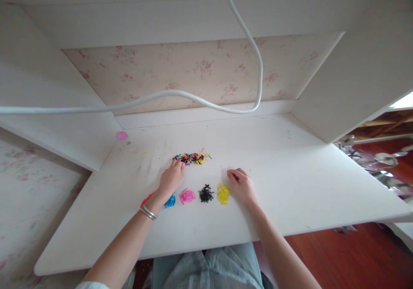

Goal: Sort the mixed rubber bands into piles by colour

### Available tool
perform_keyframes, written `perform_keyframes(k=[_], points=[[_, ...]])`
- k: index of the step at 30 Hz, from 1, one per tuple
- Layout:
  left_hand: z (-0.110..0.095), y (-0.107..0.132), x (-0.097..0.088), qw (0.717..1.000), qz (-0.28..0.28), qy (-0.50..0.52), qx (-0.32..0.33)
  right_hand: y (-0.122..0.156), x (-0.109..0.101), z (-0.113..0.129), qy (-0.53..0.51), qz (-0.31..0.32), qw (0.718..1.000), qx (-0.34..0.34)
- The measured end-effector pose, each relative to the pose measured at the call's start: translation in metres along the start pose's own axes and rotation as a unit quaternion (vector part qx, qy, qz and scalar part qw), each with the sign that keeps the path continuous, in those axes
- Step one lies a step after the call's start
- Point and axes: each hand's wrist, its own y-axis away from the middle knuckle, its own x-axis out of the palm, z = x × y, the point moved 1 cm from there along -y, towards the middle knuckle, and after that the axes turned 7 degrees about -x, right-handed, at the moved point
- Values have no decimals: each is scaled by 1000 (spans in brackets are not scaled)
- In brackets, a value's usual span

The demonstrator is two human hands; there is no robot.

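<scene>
1. In the head view, the left hand [171, 178] reaches over to the mixed pile [193, 158] on the white table [290, 186]; the step in hand looks like picking small bits out of it.
2. The next move seems to call for a light pinch, so that one bit comes away and the others stay put.
3. The left hand is bent a little, with its fingertips touching the near left edge of the mixed pile; I cannot tell if they grip a bit.
4. The right hand [241, 186] is loosely curled by the yellow pile [223, 194]; something dark shows at its fingers, but I cannot tell if it is held.
5. Nearer the person, in a row, are the red pile [146, 199], partly hidden by the left wrist; the blue pile [170, 201]; the pink pile [187, 196]; the black pile [205, 193]; then the yellow pile.
</scene>
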Motion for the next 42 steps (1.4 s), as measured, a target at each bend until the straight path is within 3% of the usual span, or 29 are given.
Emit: perform_keyframes(k=[21, 31, 42], points=[[9, 6, 2, 999, -5, 7, 43, 0, -1, 1, -4, 6, 1000, 3], [1, 0, 6, 998, -36, 14, 50, 0, -1, -1, -5, -2, 1000, -6], [5, -4, 9, 998, -19, -1, 62, -1, -1, -1, -1, 3, 1000, -6]])
